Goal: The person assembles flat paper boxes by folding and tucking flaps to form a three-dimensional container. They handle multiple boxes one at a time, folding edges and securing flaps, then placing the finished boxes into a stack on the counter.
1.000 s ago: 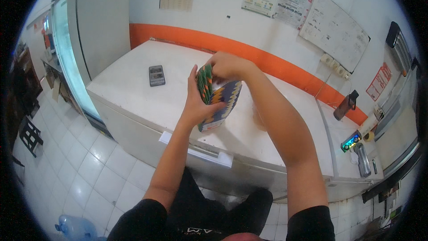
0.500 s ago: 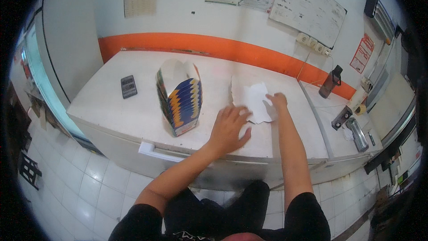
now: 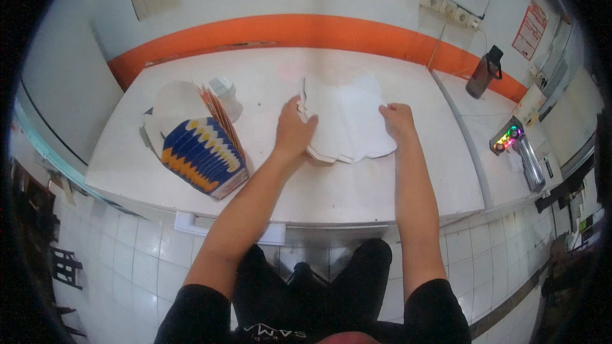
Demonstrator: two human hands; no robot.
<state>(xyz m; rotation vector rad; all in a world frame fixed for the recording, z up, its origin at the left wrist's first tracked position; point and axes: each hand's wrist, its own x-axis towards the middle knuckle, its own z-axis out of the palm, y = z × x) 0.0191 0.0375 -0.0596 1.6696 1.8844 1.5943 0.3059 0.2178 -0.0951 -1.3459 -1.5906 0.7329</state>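
White jagged-edged paper (image 3: 350,121) in the pinch of left hand (image 3: 293,131), right hand (image 3: 399,121) curled tight at opposite edge

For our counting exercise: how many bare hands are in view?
2: the left hand at the left edge of the white sheets, the right hand at their right edge.

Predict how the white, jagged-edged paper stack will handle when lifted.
The white paper stack is probably light, being thin. It might slide apart, since its edges sit unevenly. It likely won't roll, being flat.
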